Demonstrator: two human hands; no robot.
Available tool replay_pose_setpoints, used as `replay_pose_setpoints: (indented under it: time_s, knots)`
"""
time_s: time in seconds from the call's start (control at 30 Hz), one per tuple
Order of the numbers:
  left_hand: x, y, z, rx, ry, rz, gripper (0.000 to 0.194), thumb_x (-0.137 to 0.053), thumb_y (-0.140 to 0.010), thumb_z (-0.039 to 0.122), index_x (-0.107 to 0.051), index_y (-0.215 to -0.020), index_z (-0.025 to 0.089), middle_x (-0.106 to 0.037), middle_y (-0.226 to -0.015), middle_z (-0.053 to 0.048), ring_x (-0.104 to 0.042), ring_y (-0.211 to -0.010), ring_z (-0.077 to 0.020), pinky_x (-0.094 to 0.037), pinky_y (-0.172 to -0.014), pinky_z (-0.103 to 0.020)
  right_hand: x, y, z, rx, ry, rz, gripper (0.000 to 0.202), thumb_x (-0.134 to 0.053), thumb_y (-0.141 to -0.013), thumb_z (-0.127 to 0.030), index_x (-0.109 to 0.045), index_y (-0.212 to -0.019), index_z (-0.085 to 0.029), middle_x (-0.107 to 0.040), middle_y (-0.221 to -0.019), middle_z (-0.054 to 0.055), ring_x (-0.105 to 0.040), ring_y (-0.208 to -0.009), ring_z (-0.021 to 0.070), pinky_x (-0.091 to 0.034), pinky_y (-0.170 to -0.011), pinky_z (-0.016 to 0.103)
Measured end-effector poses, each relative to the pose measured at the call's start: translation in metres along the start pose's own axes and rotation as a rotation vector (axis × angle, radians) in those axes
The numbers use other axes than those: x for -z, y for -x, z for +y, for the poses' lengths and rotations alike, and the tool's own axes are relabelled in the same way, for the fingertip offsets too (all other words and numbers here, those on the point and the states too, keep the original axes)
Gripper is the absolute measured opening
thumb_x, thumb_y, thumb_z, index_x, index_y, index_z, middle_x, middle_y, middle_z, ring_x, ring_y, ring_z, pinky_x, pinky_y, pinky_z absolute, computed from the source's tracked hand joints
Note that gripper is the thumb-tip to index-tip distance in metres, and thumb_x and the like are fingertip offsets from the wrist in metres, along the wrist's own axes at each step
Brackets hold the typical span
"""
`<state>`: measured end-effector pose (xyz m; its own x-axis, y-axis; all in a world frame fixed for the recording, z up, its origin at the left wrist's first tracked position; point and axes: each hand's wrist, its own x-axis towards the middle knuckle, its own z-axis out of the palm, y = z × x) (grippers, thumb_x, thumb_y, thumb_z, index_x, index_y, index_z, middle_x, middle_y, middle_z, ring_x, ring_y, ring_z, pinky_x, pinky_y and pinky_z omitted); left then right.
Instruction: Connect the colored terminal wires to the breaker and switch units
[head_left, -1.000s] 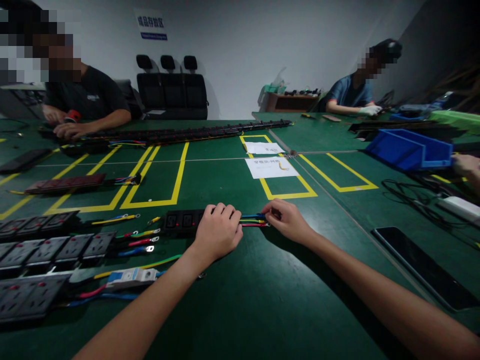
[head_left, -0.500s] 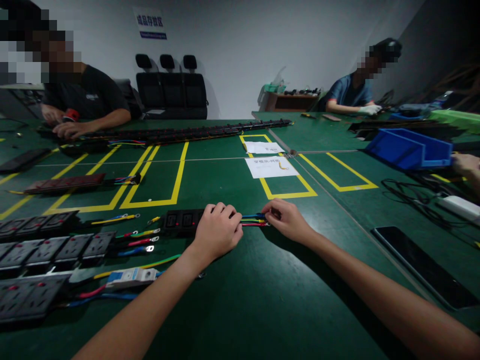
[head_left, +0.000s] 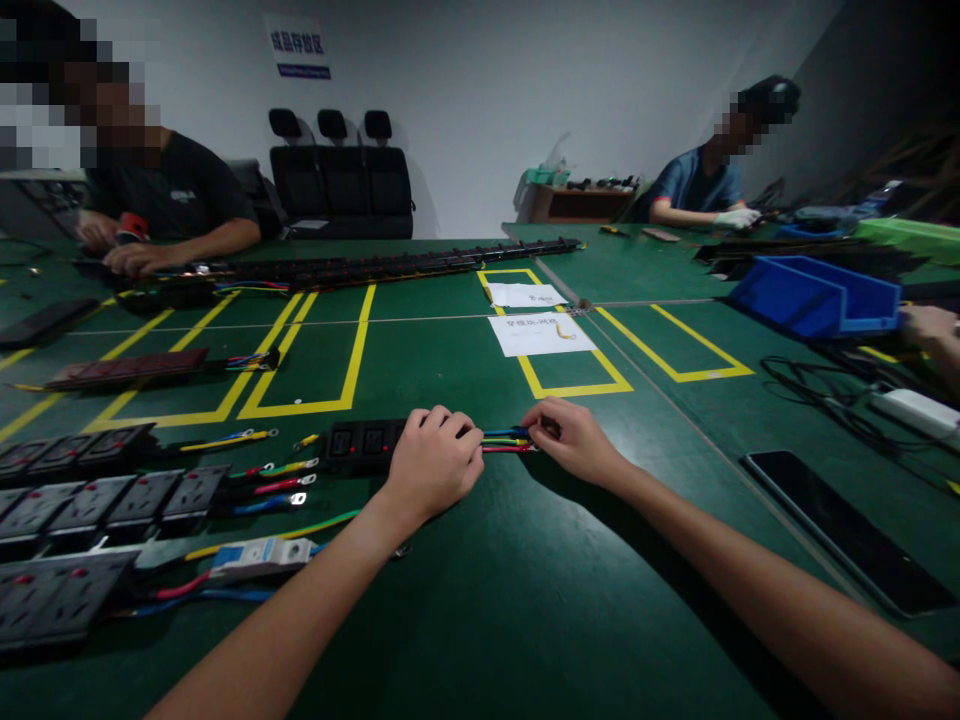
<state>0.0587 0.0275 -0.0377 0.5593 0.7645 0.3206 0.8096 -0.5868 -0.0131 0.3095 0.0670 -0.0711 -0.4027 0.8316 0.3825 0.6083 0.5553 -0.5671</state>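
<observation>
My left hand (head_left: 435,455) is wrapped over the right part of a black socket module (head_left: 360,446), which lies on the green table. Blue, green, yellow and red wires (head_left: 504,441) run out to the right from under that hand. At their far ends my right hand (head_left: 566,437) pinches the wires near the terminals, its fingertips pressed together. Left of my hands lie rows of black socket strips (head_left: 112,507) with ring-ended wires. Beside my left forearm is a white and blue breaker (head_left: 262,556).
A dark phone (head_left: 847,530) and a white power strip (head_left: 926,415) with black cables lie to the right, below a blue bin (head_left: 817,297). Paper labels (head_left: 541,334) lie beyond my hands. Two people work across the table; another hand (head_left: 934,335) shows at the right edge.
My two hands hold nearly the same position on the module and the wires. The person at the far left has shifted the red tool slightly to the left.
</observation>
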Motion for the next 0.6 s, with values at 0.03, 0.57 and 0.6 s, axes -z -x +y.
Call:
replay_pose_setpoints:
  time_s: [0.03, 0.57, 0.6]
  knots:
    - [0.0001, 0.0001, 0.0, -0.001, 0.0, 0.001, 0.022, -0.052, -0.098, 0.03, -0.071, -0.102, 0.02, -0.071, -0.111, -0.006, -0.058, -0.101, -0.0257, -0.039, -0.084, -0.043, 0.0, 0.0, 0.0, -0.001, 0.001, 0.001, 0.013, -0.056, -0.086, -0.016, -0.068, -0.088, -0.02, -0.06, -0.074, 0.001, -0.053, -0.064, 0.0152, -0.038, -0.06, 0.028]
    - [0.0014, -0.0018, 0.0003, 0.029, 0.035, -0.022, 0.024, -0.051, -0.098, 0.03, -0.07, -0.104, 0.017, -0.071, -0.111, -0.007, -0.059, -0.101, -0.0261, -0.04, -0.085, -0.042, 0.0004, -0.0001, -0.0012, -0.011, -0.006, -0.001, 0.013, -0.056, -0.087, -0.015, -0.067, -0.087, -0.021, -0.059, -0.074, 0.001, -0.052, -0.063, 0.0148, -0.037, -0.059, 0.028]
    - [0.0014, -0.0018, 0.0002, 0.029, 0.034, -0.023, 0.024, -0.05, -0.098, 0.03, -0.07, -0.105, 0.017, -0.071, -0.111, -0.007, -0.059, -0.101, -0.0261, -0.04, -0.085, -0.042, 0.0005, -0.0002, -0.0014, -0.011, -0.007, -0.001, 0.013, -0.056, -0.086, -0.015, -0.067, -0.087, -0.021, -0.059, -0.074, 0.001, -0.052, -0.062, 0.0148, -0.037, -0.059, 0.028]
